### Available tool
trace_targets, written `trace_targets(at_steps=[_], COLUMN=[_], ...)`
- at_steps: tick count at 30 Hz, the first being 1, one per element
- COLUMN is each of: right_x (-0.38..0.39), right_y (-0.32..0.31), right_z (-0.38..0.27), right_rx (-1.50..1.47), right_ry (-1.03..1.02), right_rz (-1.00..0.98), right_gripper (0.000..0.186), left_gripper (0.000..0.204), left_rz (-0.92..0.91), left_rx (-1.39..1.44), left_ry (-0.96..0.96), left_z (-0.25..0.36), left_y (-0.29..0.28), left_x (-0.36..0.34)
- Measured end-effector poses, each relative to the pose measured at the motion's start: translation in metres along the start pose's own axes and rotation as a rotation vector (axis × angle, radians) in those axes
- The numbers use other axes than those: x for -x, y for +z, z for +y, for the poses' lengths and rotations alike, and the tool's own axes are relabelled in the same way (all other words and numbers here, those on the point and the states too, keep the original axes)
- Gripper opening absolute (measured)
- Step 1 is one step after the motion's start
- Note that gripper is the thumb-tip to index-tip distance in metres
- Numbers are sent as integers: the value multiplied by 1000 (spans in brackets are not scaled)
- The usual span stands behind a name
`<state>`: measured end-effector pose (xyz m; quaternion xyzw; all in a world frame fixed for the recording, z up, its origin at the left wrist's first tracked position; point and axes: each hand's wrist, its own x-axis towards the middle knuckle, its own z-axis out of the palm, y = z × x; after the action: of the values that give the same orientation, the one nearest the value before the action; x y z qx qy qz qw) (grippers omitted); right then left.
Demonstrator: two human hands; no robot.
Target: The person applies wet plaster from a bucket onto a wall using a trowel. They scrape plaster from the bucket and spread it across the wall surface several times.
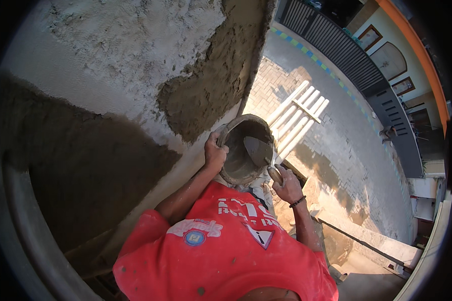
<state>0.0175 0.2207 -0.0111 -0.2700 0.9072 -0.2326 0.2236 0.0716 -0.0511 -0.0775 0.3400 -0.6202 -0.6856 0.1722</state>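
The trowel [256,149] hides part of the inside of the bucket [236,159] from us — and a dark shape [388,133] at the paving's [351,138] far edge is too small to make out.

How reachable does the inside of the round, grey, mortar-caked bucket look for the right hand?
Probably yes: the right hand grips a grey metal trowel whose blade overlaps the open mouth of the bucket; the left hand holds its left rim, and nothing visible blocks the opening.
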Motion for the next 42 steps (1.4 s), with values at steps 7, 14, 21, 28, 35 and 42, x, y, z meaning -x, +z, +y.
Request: trace_targets(at_steps=[7,14,21,28,35,42], right_x=[-34,-9,-12,-133,-330,-475], right_y=[3,4,-18,79,207,237], right_z=[2,-25,5,46,43,60], right_rx=[243,155,-429,-1078,-1490,-1757], right_ry=[-42,-58,58,446,692,703], right_rz=[39,-87,76,89,34,235], right_gripper=[57,55,50,38,19,9], left_gripper=[42,50,46,45,42,41], left_rz=[-114,-14,166,334,412,493], left_rx=[-114,-81,128,109,-84,-178], left_ry=[234,100,-46,-168,-236,-312], left_z=[24,16,-20,-61,-65,-86], left_y=[20,11,-19,-74,-126,-151], left_x=[7,2,-18,-5,64,88])
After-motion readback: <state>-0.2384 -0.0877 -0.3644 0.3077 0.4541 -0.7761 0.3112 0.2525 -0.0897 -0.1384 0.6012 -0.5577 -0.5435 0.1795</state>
